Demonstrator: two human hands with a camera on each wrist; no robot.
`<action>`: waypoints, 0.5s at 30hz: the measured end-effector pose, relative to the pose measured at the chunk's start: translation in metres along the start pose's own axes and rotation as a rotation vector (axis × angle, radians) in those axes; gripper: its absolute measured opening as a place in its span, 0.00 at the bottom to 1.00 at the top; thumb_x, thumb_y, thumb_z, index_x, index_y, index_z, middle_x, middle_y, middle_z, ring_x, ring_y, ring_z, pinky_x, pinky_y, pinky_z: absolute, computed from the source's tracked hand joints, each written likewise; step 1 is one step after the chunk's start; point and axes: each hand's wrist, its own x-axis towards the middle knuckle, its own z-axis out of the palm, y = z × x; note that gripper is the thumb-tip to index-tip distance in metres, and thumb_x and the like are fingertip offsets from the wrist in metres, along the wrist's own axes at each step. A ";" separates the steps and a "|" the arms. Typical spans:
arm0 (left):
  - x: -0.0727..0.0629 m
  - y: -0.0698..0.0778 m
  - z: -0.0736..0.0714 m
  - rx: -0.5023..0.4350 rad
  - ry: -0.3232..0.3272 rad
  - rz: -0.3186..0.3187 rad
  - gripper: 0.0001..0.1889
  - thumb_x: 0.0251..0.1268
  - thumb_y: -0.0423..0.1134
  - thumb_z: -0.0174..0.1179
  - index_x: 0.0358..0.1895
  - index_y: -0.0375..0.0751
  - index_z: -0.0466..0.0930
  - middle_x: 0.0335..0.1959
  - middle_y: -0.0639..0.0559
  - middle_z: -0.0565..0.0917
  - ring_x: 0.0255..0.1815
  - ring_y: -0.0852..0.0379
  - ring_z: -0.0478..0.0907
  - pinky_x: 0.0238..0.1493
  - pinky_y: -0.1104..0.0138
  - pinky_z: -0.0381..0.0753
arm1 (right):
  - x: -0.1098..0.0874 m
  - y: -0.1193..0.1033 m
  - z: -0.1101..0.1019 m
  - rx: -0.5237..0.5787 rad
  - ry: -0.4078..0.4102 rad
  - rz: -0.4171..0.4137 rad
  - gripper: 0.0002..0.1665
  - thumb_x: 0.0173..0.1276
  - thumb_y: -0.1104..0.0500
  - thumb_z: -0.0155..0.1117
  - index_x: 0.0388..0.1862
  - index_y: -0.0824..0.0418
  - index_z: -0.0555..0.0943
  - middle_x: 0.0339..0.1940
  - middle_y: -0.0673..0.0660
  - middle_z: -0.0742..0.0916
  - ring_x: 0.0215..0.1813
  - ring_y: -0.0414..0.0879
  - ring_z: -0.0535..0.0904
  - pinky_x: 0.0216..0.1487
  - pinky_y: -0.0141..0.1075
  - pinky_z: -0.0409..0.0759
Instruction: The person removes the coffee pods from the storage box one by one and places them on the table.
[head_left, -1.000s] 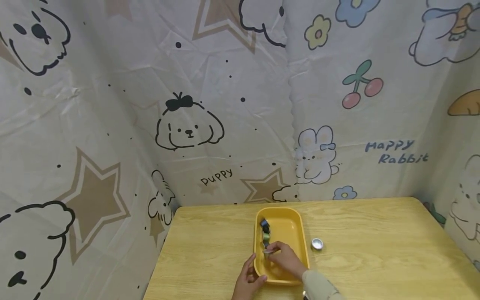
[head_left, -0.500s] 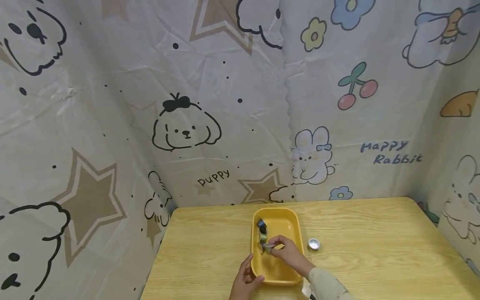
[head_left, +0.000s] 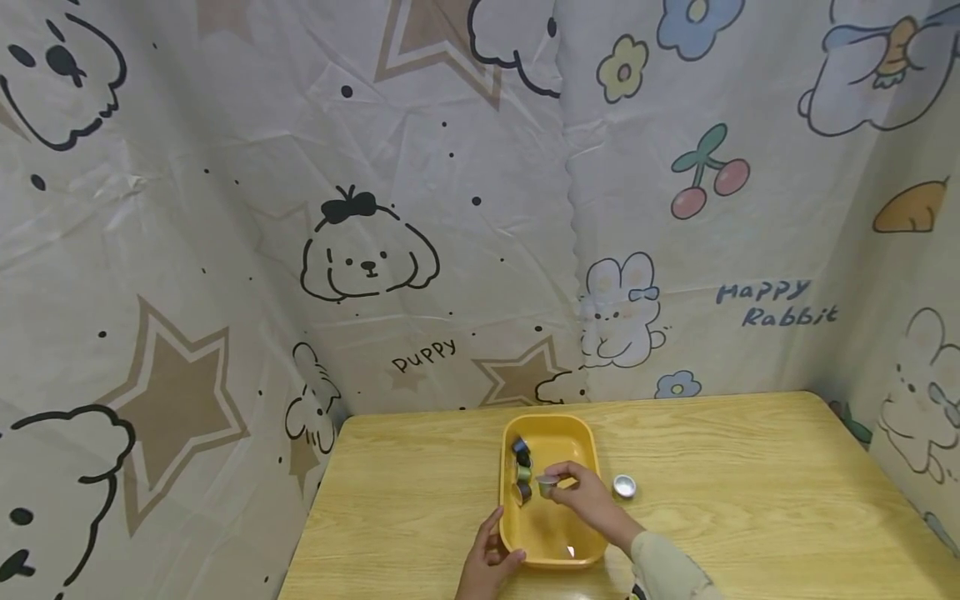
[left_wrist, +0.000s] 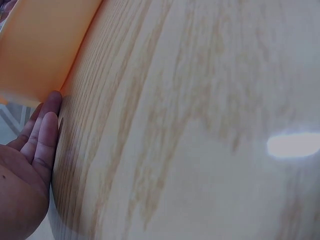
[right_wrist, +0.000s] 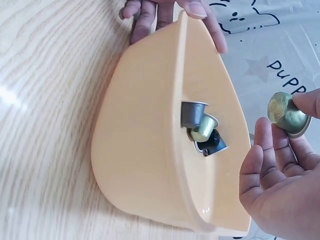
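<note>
My right hand [head_left: 592, 502] pinches a shiny green coffee capsule [right_wrist: 288, 114] between thumb and fingers, above the yellow tray [head_left: 547, 533]. Along the tray's left inner side lie several capsules: a grey one [right_wrist: 193, 114], a pale green one [right_wrist: 204, 128] and a dark one [right_wrist: 216, 144] show in the right wrist view, while a blue one [head_left: 520, 446] shows at the far end in the head view. My left hand [head_left: 484, 562] grips the tray's near left corner, thumb at the rim and fingers against the outer wall.
A silver capsule [head_left: 624, 487] stands on the wooden table [head_left: 735, 492] just right of the tray. Behind the table hangs a printed curtain [head_left: 450, 250], which also closes off both sides.
My right hand has lifted the green capsule from the row at the tray's left side and carried it a little to the right. The left hand stays at the corner.
</note>
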 end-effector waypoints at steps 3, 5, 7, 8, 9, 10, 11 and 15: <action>0.000 0.000 0.000 -0.010 0.000 -0.004 0.41 0.59 0.45 0.68 0.74 0.50 0.57 0.50 0.43 0.78 0.38 0.60 0.82 0.36 0.72 0.78 | -0.001 0.000 -0.005 -0.006 -0.008 -0.006 0.24 0.60 0.61 0.67 0.55 0.68 0.77 0.48 0.59 0.83 0.38 0.45 0.78 0.44 0.45 0.80; -0.001 0.001 0.001 -0.003 0.008 -0.010 0.41 0.58 0.46 0.69 0.74 0.50 0.58 0.50 0.43 0.79 0.38 0.59 0.81 0.36 0.72 0.78 | -0.001 0.000 -0.009 -0.012 -0.011 0.000 0.26 0.61 0.60 0.67 0.57 0.68 0.77 0.50 0.60 0.83 0.38 0.45 0.78 0.45 0.46 0.80; -0.001 0.002 0.001 0.003 0.020 -0.026 0.42 0.56 0.47 0.70 0.74 0.51 0.59 0.50 0.44 0.79 0.39 0.58 0.81 0.36 0.71 0.78 | -0.002 0.001 -0.012 -0.022 -0.011 0.006 0.27 0.61 0.59 0.67 0.58 0.67 0.77 0.52 0.60 0.83 0.39 0.45 0.78 0.45 0.45 0.79; -0.002 0.003 0.001 0.011 0.024 -0.028 0.42 0.56 0.47 0.70 0.74 0.51 0.59 0.50 0.44 0.79 0.39 0.58 0.81 0.36 0.71 0.78 | -0.003 0.000 -0.013 -0.029 -0.007 0.007 0.27 0.61 0.59 0.67 0.59 0.67 0.77 0.52 0.61 0.83 0.39 0.44 0.78 0.44 0.44 0.79; -0.002 0.004 0.001 0.017 0.029 -0.033 0.43 0.55 0.48 0.71 0.73 0.51 0.59 0.50 0.44 0.79 0.39 0.58 0.80 0.36 0.71 0.78 | -0.003 0.000 -0.015 -0.030 -0.005 0.007 0.27 0.61 0.59 0.67 0.59 0.67 0.77 0.52 0.61 0.83 0.39 0.44 0.78 0.43 0.43 0.79; -0.002 0.004 0.001 0.022 0.032 -0.036 0.43 0.54 0.48 0.71 0.73 0.51 0.59 0.50 0.44 0.79 0.39 0.57 0.80 0.37 0.70 0.78 | -0.004 0.001 -0.016 -0.032 -0.001 0.006 0.27 0.61 0.59 0.67 0.59 0.67 0.77 0.53 0.61 0.83 0.38 0.44 0.78 0.43 0.41 0.79; -0.003 0.004 0.001 0.024 0.034 -0.039 0.43 0.54 0.48 0.71 0.73 0.51 0.59 0.50 0.44 0.79 0.39 0.57 0.80 0.37 0.70 0.78 | -0.004 0.001 -0.018 -0.032 0.003 0.005 0.27 0.60 0.60 0.67 0.59 0.67 0.77 0.52 0.61 0.83 0.38 0.44 0.78 0.42 0.40 0.78; -0.002 0.003 0.001 0.014 0.034 -0.046 0.43 0.54 0.48 0.71 0.74 0.51 0.59 0.51 0.44 0.79 0.40 0.57 0.80 0.37 0.70 0.78 | -0.005 0.001 -0.023 -0.031 0.017 0.021 0.29 0.60 0.61 0.67 0.60 0.67 0.76 0.52 0.60 0.82 0.39 0.44 0.78 0.43 0.38 0.78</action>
